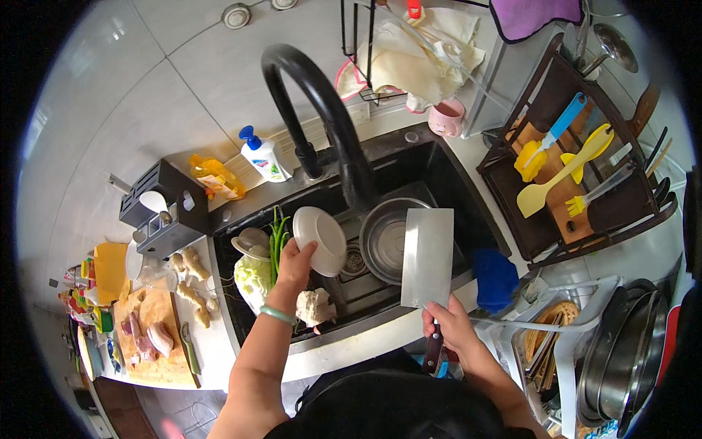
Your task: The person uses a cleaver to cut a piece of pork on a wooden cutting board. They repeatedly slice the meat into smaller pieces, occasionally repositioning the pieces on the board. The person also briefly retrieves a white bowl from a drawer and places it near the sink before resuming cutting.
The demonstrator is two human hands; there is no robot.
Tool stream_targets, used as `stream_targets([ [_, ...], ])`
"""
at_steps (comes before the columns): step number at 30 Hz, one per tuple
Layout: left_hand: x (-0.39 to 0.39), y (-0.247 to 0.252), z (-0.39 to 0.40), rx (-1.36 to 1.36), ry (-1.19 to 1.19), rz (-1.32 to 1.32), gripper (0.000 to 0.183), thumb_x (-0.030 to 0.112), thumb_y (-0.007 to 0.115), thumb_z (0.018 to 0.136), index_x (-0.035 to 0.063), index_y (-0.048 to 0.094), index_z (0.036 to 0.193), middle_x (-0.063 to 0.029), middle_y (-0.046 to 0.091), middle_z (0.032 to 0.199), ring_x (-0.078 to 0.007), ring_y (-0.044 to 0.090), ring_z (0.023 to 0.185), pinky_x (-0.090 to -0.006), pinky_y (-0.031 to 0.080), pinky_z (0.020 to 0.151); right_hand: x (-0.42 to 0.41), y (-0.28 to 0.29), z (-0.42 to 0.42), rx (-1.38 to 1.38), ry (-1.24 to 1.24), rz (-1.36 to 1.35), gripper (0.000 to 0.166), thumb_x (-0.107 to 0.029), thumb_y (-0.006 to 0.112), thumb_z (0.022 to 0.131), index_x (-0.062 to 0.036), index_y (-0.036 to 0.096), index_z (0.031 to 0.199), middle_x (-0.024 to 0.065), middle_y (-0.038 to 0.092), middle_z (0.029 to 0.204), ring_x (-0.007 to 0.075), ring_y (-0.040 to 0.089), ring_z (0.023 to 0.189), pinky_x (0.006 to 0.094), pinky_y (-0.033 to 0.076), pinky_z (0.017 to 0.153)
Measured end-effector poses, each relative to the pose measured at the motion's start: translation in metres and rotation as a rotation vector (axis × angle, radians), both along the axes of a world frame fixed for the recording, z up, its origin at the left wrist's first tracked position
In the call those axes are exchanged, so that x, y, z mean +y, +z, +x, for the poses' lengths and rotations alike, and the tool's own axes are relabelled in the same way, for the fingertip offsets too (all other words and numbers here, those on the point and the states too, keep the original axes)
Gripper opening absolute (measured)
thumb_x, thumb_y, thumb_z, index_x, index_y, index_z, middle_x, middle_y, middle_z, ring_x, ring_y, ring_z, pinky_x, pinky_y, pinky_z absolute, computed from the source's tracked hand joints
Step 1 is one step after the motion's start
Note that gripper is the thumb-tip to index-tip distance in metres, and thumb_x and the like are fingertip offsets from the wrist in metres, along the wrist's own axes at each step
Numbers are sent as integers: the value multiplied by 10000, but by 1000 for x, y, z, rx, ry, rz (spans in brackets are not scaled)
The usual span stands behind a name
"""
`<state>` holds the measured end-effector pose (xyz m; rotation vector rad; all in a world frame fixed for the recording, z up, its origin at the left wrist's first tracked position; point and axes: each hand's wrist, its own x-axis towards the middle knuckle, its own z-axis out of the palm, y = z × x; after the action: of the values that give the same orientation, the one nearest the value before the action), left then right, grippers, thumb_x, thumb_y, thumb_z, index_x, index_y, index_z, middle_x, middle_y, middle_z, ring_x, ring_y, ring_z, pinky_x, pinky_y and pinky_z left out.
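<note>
My left hand grips the rim of a small white bowl, tilted with its underside showing, over the black sink. In my right hand is the dark handle of a cleaver, its broad blade pointing away from me at the sink's front right. A round metal basin sits in the sink, partly behind the blade. Left of the bowl lie green chili peppers, a cabbage and a clear lid or dish. A pale cauliflower-like piece rests near my left wrist.
A black faucet arches over the sink. Raw meat lies on a wooden cutting board at left, beside ginger. A soap bottle stands behind the sink. At right are a utensil rack, a blue cloth and stacked pans.
</note>
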<state>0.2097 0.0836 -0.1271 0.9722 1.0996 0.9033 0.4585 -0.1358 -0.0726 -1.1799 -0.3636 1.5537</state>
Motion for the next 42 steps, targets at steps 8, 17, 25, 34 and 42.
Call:
stream_targets([
  [8, -60, 41, -28, -452, -63, -97, 378, 82, 500, 877, -2, 388, 1228, -136, 534, 1183, -227, 541, 1069, -363, 432, 929, 30, -4, -48, -141, 348, 5, 178, -221, 512, 912, -45, 489, 898, 38, 522, 679, 91, 474, 535, 233, 412, 485],
  [17, -83, 82, -63, -553, 16, 20, 364, 74, 524, 876, 11, 397, 1211, -116, 537, 1179, -201, 517, 1091, -346, 404, 953, 98, 46, -94, -571, 316, 213, 292, -310, 527, 907, -30, 496, 829, 17, 484, 563, 76, 442, 440, 221, 368, 416],
  [25, -56, 120, -115, -657, 220, 208, 301, 80, 505, 878, 0, 432, 1159, -127, 544, 1160, -219, 541, 1065, -357, 413, 952, 86, 35, -102, -714, 387, 338, 253, -257, 543, 897, -17, 526, 816, 2, 476, 520, 69, 429, 420, 241, 353, 399],
  [34, -72, 135, -129, -711, 229, 230, 338, 80, 497, 879, 2, 427, 1201, -114, 548, 1169, -200, 540, 1074, -334, 407, 969, 137, 84, -126, -732, 499, 396, 322, -329, 526, 907, -25, 518, 803, -9, 451, 497, 73, 419, 396, 240, 347, 381],
  [42, -61, 127, -159, -753, 359, 220, 285, 78, 474, 896, -1, 442, 1169, -101, 561, 1141, -188, 551, 1060, -338, 428, 958, 94, 58, -99, -533, 452, 237, 269, -289, 528, 908, -25, 527, 861, 2, 464, 526, 69, 421, 409, 235, 352, 386],
])
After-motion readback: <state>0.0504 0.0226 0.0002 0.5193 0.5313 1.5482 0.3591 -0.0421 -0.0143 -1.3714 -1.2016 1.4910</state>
